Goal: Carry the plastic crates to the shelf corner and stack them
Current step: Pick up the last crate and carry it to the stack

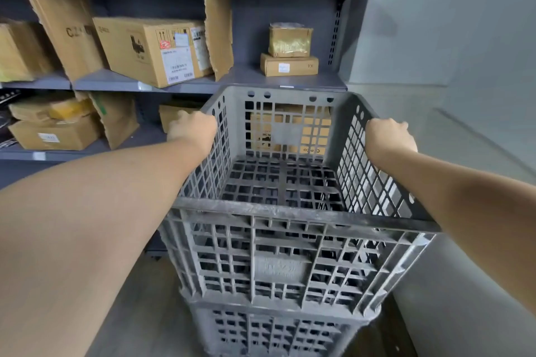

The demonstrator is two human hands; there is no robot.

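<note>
You hold the top crate (290, 182) by its two side rims, your left hand (193, 129) closed over the left edge and your right hand (388, 136) closed over the right edge, both near the far corners. That wide, matched grip keeps the open-lattice box level and stops it twisting as it seats. The crate sits on or just above a lower crate (269, 330) of the same grey plastic; whether the two are fully nested you cannot tell from here, since the join is partly hidden by the upper one's wall. The stack stands on the floor at the end of the shelf unit (203, 82), in the corner where it meets the grey wall (449, 38). Cardboard boxes (150, 49) fill the shelves behind. Judging by this, stacking is at its last stage: check that the rims line up squarely before you let go, or the upper crate may rock.
</note>
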